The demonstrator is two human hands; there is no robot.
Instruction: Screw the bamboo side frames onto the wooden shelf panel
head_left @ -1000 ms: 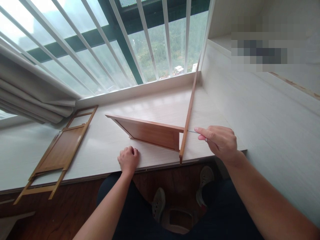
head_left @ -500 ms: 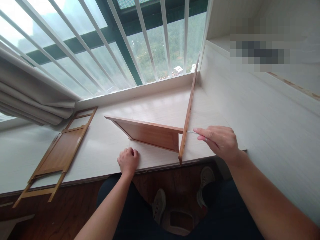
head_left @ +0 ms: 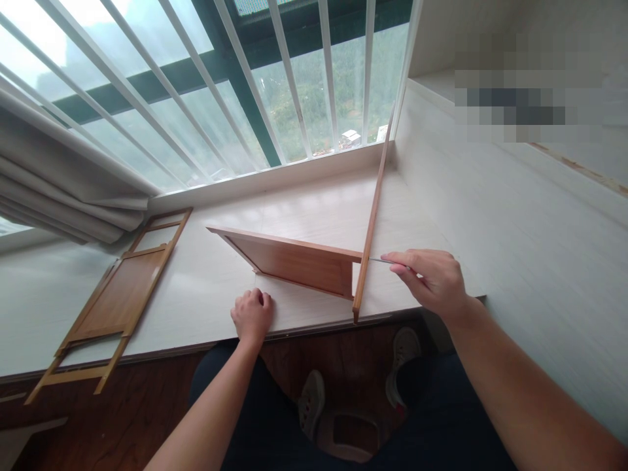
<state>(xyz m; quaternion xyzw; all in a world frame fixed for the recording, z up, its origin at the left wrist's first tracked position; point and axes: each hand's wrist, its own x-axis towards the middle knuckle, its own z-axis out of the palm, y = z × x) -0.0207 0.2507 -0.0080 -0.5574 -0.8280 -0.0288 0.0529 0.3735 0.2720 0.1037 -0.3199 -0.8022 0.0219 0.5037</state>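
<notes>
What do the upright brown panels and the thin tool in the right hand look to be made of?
Upright panels: likely wood or wood-look laminate board, with a smooth, matte, even brown face and faint grain. Thin tool, pinched by the right hand: probably metal, being grey, slender and shiny.

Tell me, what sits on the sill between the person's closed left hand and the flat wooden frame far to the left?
Nothing: between the left hand and the flat wooden frame, the head view shows only bare pale sill.

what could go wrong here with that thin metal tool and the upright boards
The right hand pinches a thin metal tool against the tall upright board. That board stands on its narrow edge, so a hard push might tip it. The left hand rests as a fist on the window ledge, not steadying the brown panel, so the joint could shift. The tool might also slip off.
</notes>
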